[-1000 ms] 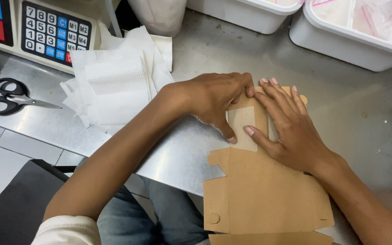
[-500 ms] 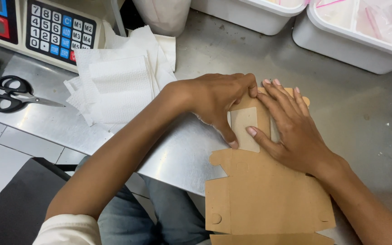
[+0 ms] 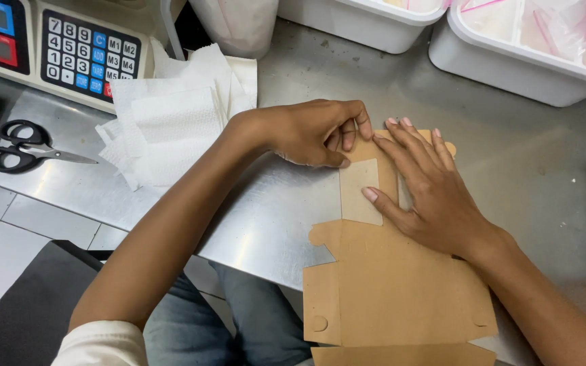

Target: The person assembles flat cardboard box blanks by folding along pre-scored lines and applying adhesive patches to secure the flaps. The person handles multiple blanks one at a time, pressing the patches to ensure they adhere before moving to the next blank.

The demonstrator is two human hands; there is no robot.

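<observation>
Two hands are working on a flat brown cardboard box blank [image 3: 391, 285] lying on the steel worktop [image 3: 510, 176]. The left hand [image 3: 310, 132] is curling its fingers and pinching the far edge of the blank's narrow flap. The right hand [image 3: 428, 190] is lying open, palm down, pressing just beside it with fingers spread. Beyond the right hand, two white plastic tubs are standing: the nearer tub [image 3: 367, 24] is showing little of its inside, and the farther tub [image 3: 510, 57] is holding clear plastic bags [image 3: 578, 30]. Outward of the left hand, white paper napkins [image 3: 171, 115] are lying in a pile, with black scissors [image 3: 25, 149] and a keypad scale [image 3: 69, 47] past them.
</observation>
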